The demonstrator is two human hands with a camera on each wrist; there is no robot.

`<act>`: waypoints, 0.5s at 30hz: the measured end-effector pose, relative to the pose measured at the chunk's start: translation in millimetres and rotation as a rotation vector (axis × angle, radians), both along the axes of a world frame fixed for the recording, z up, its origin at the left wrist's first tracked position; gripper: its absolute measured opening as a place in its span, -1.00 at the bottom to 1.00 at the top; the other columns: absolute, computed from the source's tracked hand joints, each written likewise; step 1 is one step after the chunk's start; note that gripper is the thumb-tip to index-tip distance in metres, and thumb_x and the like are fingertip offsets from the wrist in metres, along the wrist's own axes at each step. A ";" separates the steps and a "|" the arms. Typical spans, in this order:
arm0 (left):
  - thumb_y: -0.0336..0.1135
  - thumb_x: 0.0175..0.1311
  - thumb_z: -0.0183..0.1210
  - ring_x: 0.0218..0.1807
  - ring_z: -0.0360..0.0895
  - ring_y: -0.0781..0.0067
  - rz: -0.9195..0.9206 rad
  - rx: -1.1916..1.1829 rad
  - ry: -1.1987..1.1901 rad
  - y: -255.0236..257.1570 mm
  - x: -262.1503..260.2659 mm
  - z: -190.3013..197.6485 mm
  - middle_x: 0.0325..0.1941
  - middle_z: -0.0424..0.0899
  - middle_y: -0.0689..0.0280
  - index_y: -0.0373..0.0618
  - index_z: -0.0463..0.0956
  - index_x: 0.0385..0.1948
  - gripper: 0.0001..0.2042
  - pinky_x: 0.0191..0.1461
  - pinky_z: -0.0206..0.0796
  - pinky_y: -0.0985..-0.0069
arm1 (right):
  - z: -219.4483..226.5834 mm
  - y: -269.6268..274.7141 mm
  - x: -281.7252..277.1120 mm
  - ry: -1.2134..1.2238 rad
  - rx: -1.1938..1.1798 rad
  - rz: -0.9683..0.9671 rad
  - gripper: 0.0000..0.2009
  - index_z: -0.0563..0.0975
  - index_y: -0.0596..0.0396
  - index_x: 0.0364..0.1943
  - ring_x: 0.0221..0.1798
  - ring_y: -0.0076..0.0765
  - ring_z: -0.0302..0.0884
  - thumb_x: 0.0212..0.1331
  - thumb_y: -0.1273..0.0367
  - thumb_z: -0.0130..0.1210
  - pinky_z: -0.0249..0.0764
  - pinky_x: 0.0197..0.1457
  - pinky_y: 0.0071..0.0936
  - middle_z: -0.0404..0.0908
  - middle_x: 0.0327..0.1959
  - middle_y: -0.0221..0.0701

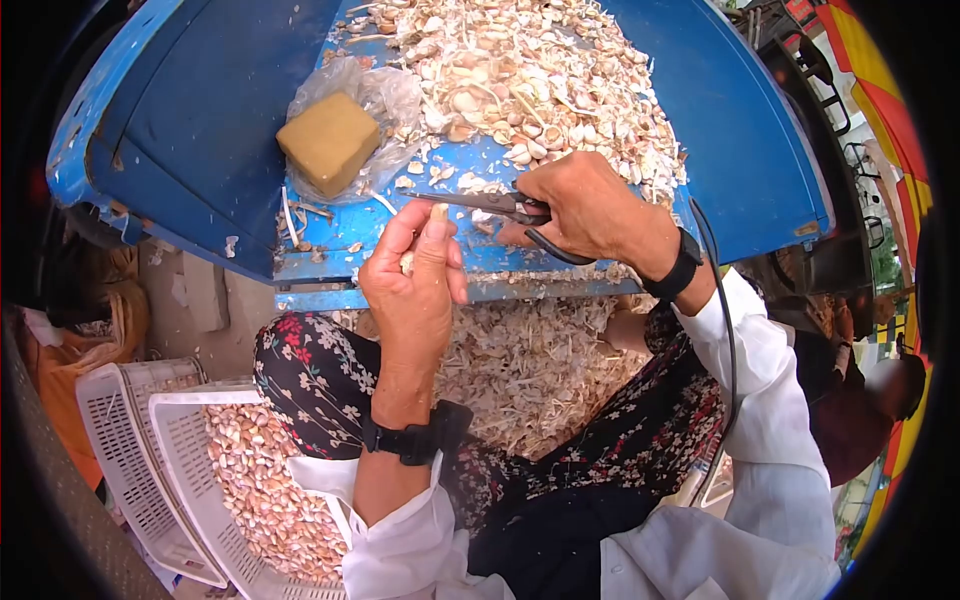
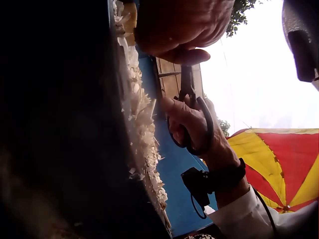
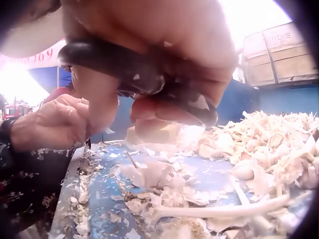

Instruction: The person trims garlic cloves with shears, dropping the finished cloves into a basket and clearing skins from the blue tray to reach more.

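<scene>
In the head view, the left hand (image 1: 410, 275) pinches a small pale garlic clove (image 1: 439, 212) between thumb and fingers at the front edge of the blue surface (image 1: 455, 165). The right hand (image 1: 600, 215) grips dark scissors (image 1: 515, 207), fingers through the handle loops, blades pointing left and lying at the clove. Whether the blades touch the clove I cannot tell. In the right wrist view the black handles (image 3: 114, 62) show around the right hand's fingers, with the left hand (image 3: 52, 124) beyond. The left wrist view shows the right hand (image 2: 192, 122) holding the scissors.
A garlic heap (image 1: 540, 80) covers the back of the blue surface. A tan block (image 1: 330, 142) sits on a plastic bag at the left. Below left, a white crate (image 1: 180, 450) holds many cloves. Loose skins (image 1: 530, 370) lie below the edge; a cable (image 1: 733, 350) runs along the right arm.
</scene>
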State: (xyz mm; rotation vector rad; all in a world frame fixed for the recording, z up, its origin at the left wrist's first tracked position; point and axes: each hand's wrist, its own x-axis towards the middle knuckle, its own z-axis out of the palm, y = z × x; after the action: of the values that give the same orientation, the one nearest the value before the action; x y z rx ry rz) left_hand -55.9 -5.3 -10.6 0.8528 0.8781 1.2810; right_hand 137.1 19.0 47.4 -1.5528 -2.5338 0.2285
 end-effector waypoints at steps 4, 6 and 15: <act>-0.35 0.34 0.05 -0.66 0.29 0.73 0.061 -0.064 -0.137 5.0 -8.7 1.6 -0.43 0.49 0.35 -0.28 0.44 -0.08 -0.78 -0.69 0.10 0.76 | 6.6 8.1 -13.3 0.143 -0.130 -0.022 -0.43 0.36 0.17 -0.65 -0.60 -0.10 0.36 -0.17 -0.09 0.31 0.29 -0.50 -0.33 0.39 -0.70 -0.26; -0.35 0.36 0.03 -0.65 0.29 0.73 0.080 -0.092 -0.126 8.0 -12.8 1.7 -0.43 0.48 0.35 -0.28 0.43 -0.07 -0.78 -0.68 0.11 0.76 | 7.4 11.0 -17.1 0.225 -0.178 -0.026 -0.40 0.38 0.18 -0.59 -0.53 -0.09 0.40 -0.19 -0.12 0.31 0.32 -0.44 -0.32 0.45 -0.61 -0.25; -0.37 0.34 0.05 -0.64 0.30 0.72 0.056 0.016 0.024 9.2 -17.0 7.8 -0.43 0.48 0.33 -0.31 0.42 -0.06 -0.77 -0.69 0.13 0.74 | 9.5 17.5 -18.1 0.063 -0.160 0.039 -0.43 0.38 0.19 -0.67 -0.69 -0.18 0.34 -0.13 -0.07 0.30 0.26 -0.57 -0.35 0.35 -0.77 -0.27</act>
State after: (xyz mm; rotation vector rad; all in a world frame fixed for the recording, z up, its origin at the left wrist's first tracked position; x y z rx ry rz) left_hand -72.9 3.9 -2.8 0.8627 0.9173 1.3302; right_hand 119.0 36.5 56.9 -1.5247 -2.5531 0.4886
